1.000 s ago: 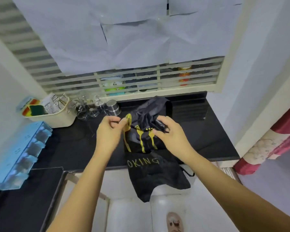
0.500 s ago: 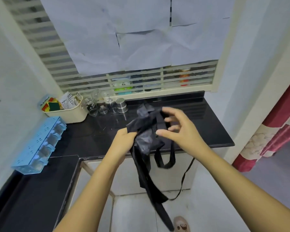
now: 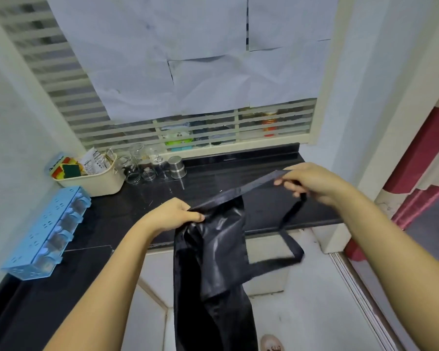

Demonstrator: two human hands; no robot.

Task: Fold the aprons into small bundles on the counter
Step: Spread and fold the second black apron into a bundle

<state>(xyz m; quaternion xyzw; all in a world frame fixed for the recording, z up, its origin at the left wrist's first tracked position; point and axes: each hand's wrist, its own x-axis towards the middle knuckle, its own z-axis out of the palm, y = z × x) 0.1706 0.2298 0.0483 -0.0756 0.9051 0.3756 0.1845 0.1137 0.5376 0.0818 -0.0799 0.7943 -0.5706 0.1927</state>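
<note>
The black counter (image 3: pixel 264 214) runs along the window wall. A black apron (image 3: pixel 213 249) hangs over the counter's front edge and down toward the floor. The left hand (image 3: pixel 173 215) pinches its top hem, and the right hand (image 3: pixel 312 182) grips a strap (image 3: pixel 254 184) pulled taut between the two. At left, a blue rack (image 3: pixel 48 229) holds clear jars. A cream basket (image 3: pixel 94 183) holds sponges and packets, their print too small to read. Beside the basket stand glass jars (image 3: pixel 137 168) and a steel cup (image 3: pixel 176 167).
</note>
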